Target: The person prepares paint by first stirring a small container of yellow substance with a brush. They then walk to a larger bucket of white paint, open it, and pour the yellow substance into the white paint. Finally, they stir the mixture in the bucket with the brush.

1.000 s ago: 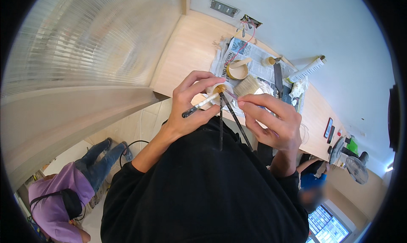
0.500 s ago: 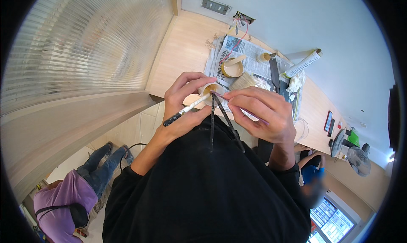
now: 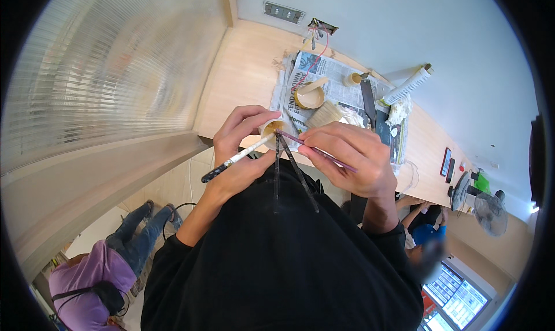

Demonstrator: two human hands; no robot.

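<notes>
One bare left hand (image 3: pixel 226 143) curls its fingers around a round white cup (image 3: pixel 272 125), brown inside, with a slim white-and-black stick (image 3: pixel 245 152) and two thin black sticks (image 3: pixel 300 178) leaning in it, while beyond, on printed newspaper (image 3: pixel 341 68), a round yellow tub (image 3: pixel 299 101) holds beige paste (image 3: pixel 310 100), and the right hand (image 3: pixel 364 160) pinches a thin purple stick (image 3: pixel 291 137) at the cup's mouth.

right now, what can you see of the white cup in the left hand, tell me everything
The white cup is small and round-mouthed, looks like plastic, and has yellow-brown staining inside. It is held near the table edge, its open mouth facing up toward the camera. The left hand grips it from the left. A white stick with a black end, two thin dark sticks and the tip of a purple stick in the right hand meet at its mouth. Its base is hidden.
</notes>
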